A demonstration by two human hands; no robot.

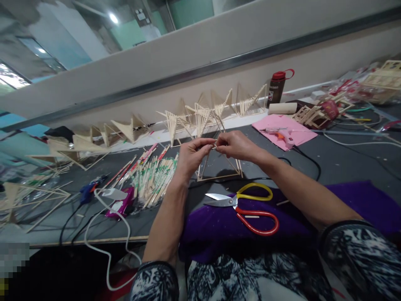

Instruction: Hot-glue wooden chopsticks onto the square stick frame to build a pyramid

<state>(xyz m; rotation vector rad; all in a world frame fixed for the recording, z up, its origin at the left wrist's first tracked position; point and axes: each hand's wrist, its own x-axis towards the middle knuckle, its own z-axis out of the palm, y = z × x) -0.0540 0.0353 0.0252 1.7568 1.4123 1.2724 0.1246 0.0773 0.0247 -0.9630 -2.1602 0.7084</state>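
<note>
My left hand [191, 156] and my right hand [234, 145] meet above the grey table, both pinched on the top of a small pyramid frame of thin wooden sticks [219, 170] whose base rests on the table. The fingertips of both hands close on the sticks at the apex. Just in front of the frame lie scissors [247, 207], one handle yellow and one red, on a purple cloth [216, 228]. A heap of wrapped chopsticks [153, 177] lies to the left of my left hand.
Finished stick frames [200, 117] line the wall at the back. A pink mat with a glue gun [283, 133] and a dark bottle [277, 87] are to the right. Another glue gun [120, 200] with a white cord lies at the left, with more frames [28, 196].
</note>
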